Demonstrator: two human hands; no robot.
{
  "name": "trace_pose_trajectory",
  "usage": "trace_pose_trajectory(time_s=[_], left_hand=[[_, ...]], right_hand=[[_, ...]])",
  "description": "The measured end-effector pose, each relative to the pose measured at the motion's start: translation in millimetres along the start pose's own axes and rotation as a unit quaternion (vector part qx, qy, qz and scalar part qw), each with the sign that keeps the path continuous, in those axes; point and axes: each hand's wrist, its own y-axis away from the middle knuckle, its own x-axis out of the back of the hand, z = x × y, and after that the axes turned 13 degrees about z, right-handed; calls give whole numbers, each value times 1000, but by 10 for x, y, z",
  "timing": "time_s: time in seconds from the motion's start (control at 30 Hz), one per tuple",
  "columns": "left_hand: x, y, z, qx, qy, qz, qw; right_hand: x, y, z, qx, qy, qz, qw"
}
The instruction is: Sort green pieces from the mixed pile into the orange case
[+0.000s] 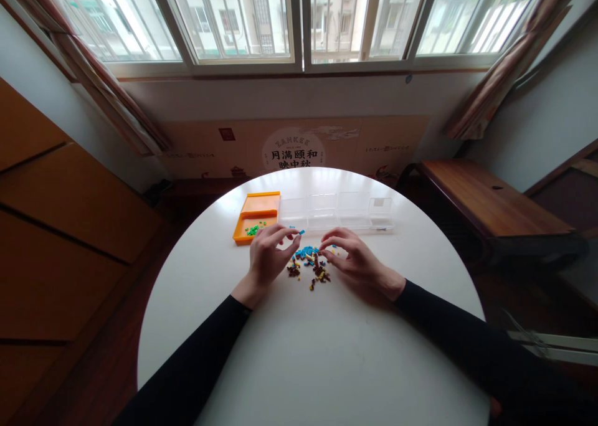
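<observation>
My left hand [273,248] pinches a small blue building brick [301,231] between thumb and forefinger, just above the table. Beneath and between my hands lies a loose pile of tiny bricks: blue ones [307,251] at the back, dark brown ones [322,273] nearer me, and a few yellow ones among them. My right hand [352,258] is at the right side of the pile, thumb and forefinger nearly together at the blue bricks. Whatever is between those fingertips is too small to make out. Green bricks [253,230] lie in an orange open box [240,238] behind my left hand.
A clear plastic compartment case [322,211] lies open along the back of the round white table [303,351], to the right of the orange box. Beyond the table a printed cardboard panel [387,146] leans below the window. A wooden bench [495,195] stands at the right.
</observation>
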Motion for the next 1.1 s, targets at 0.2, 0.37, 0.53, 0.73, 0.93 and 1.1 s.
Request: trace_pose_trajectory(time_s=[0.2, 0.37, 0.53, 0.73, 0.93, 1.1], left_hand=[[-59, -90, -216, 46, -99, 20, 994], [-105, -55, -301, 30, -134, 3, 990], [-70, -24, -271, 24, -112, -2, 993], [6, 35, -104, 4, -22, -51, 998], [16, 66, -53, -14, 7, -97, 995], [13, 75, -74, -25, 21, -96, 995]], right_hand=[[-2, 5, 24, -3, 2, -10, 1000], [3, 6, 33, -5, 3, -11, 1000], [9, 17, 76, -3, 40, 7, 999], [66, 49, 153, -47, 157, 42, 986], [70, 66, 201, -73, 193, 27, 978], [46, 76, 232, -69, 182, 19, 981]])
